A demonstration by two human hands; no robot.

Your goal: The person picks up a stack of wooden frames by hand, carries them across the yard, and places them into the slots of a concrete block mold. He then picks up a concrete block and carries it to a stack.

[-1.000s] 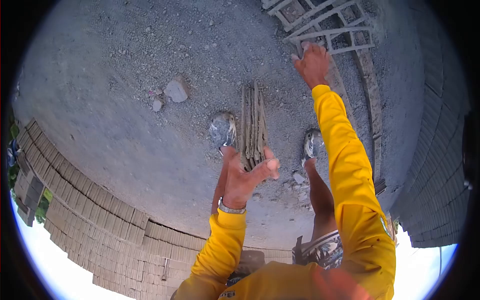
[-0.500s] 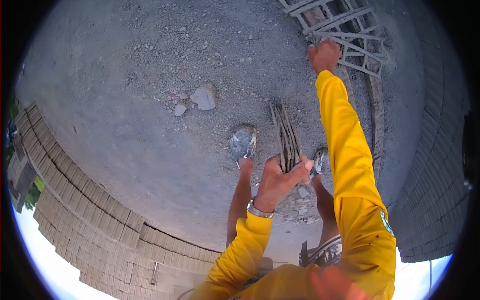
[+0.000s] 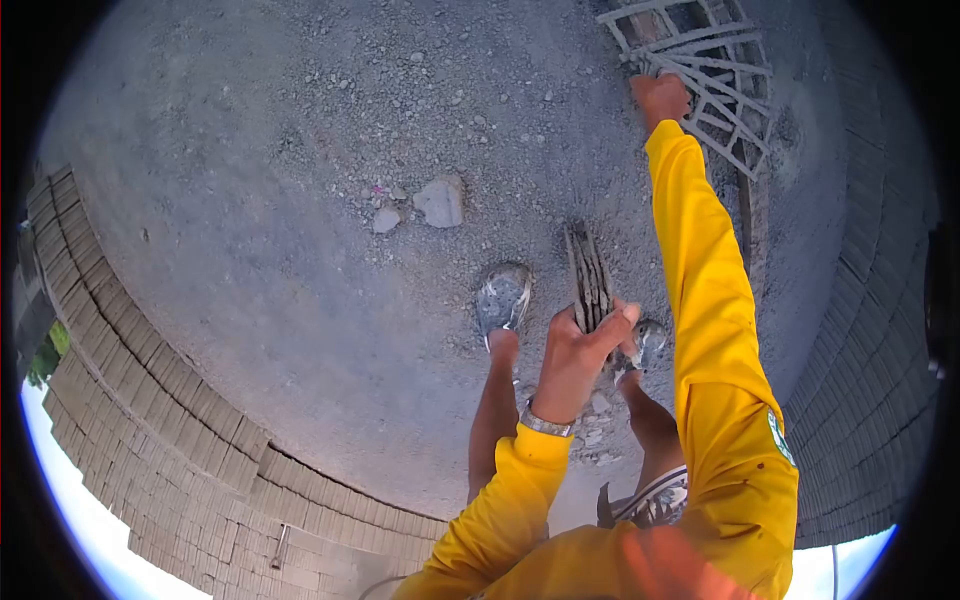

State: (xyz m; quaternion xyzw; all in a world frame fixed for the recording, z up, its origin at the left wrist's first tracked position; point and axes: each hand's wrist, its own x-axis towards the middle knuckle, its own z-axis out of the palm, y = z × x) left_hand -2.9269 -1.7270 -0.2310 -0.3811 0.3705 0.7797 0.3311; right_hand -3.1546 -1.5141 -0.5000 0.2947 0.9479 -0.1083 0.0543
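Fingers wrapped round it, my left hand (image 3: 580, 358) holds a bundle of thin, mud-coloured sticks (image 3: 590, 272) upright in front of my body, between my feet. My right arm stretches far forward. At its end my right hand (image 3: 661, 98) is closed at the near left edge of a lattice of grey frames (image 3: 715, 85). Its fingertips are hidden, so whether it grips one of the frames is unclear.
Pale stones (image 3: 439, 202) lie on gravelly ground ahead of my left foot (image 3: 503, 298). My right foot (image 3: 645, 344) is beside the bundle. Long planks (image 3: 757, 225) run beneath the lattice. Stacked grey tiles (image 3: 150, 350) curve along the left, with more stacks at right.
My right hand has moved slightly forward and right along the lattice, where the frames now lie fanned differently. The bundle stays in my left hand. The view has shifted left.
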